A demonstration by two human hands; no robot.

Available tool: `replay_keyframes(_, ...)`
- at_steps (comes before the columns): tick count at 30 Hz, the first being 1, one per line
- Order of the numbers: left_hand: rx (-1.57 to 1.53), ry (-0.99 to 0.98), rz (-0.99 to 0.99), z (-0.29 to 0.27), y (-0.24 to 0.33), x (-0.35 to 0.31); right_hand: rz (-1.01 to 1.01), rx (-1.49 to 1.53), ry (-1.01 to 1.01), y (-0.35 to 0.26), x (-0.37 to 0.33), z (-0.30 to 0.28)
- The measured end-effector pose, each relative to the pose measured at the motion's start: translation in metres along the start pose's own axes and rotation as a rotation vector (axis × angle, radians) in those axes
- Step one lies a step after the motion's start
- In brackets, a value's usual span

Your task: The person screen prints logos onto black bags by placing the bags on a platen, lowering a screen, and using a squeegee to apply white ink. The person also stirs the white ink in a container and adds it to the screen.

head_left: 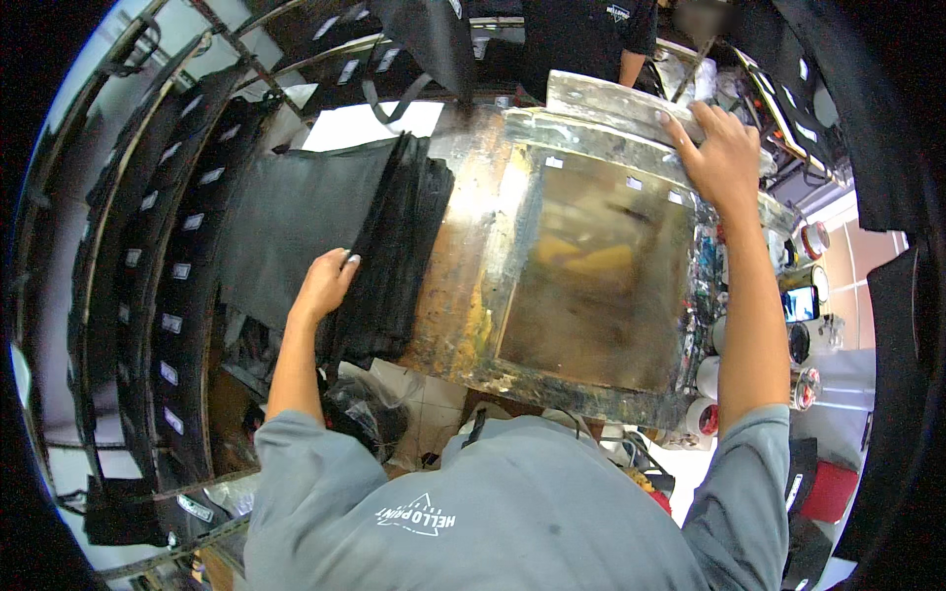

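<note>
A stack of black fabric bags (305, 192) lies left of the middle, its right side a pile of folded edges. My left hand (330, 281) is closed on the edge of the top bag, thumb and fingers pinched together. At the far right, my right hand (722, 153) is curled over the end of a worn, pale frame bar (611, 100), with the thumb on its near face. Nearer than the bar is a glossy brown rectangular panel (596, 281) on a paint-stained work table (448, 310). Small white tabs (634, 183) sit along the panel's far edge.
Black bags (187, 271) hang in rows on racks at the left. Jars (806, 387) and a lit phone (800, 304) line the right side. Another person (581, 44) in black stands beyond the table. Clear plastic (370, 404) lies below the stack.
</note>
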State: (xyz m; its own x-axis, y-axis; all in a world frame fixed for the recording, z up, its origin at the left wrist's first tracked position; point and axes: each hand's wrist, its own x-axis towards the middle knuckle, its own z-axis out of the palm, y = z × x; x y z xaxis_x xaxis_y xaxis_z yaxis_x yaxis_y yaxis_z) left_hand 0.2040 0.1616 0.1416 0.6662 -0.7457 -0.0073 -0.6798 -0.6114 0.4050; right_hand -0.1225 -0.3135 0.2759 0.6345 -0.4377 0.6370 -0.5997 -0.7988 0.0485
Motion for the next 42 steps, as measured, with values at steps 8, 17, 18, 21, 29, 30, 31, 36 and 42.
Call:
replay_keyframes(8, -0.14, -0.429, 0.318, 0.151, 0.233, 0.019, -0.053, -0.07, 0.046, 0.007, 0.009, 0.01)
replay_keyframes(17, -0.281, -0.362, 0.556, 0.334, 0.367, 0.008, -0.013, 0.068, 0.046, 0.0, 0.004, -0.006)
replay_keyframes(18, -0.146, -0.285, 0.714, 0.322, 0.345, 0.009, -0.015, 0.091, 0.071, 0.002, 0.002, -0.005)
replay_keyframes(21, 0.171, -0.182, 0.514, 0.315, 0.272, -0.005, -0.031, 0.106, -0.042, -0.005, 0.013, -0.021)
replay_keyframes(29, 0.163, -0.206, 0.492, 0.353, 0.285, 0.031, 0.029, 0.134, -0.108, 0.006, 0.046, -0.013)
replay_keyframes(30, 0.159, -0.203, 0.496, 0.355, 0.289, 0.034, 0.03, 0.118, -0.113, 0.008, 0.049, -0.012)
replay_keyframes(31, 0.155, -0.2, 0.499, 0.356, 0.293, 0.036, 0.031, 0.103, -0.119, 0.01, 0.051, -0.012)
replay_keyframes(36, 0.172, -0.199, 0.51, 0.359, 0.297, 0.039, 0.042, 0.123, -0.155, 0.009, 0.053, -0.017)
replay_keyframes(42, -0.197, -0.127, 0.401, 0.309, 0.306, 0.049, -0.014, 0.16, -0.067, 0.006, 0.037, -0.012)
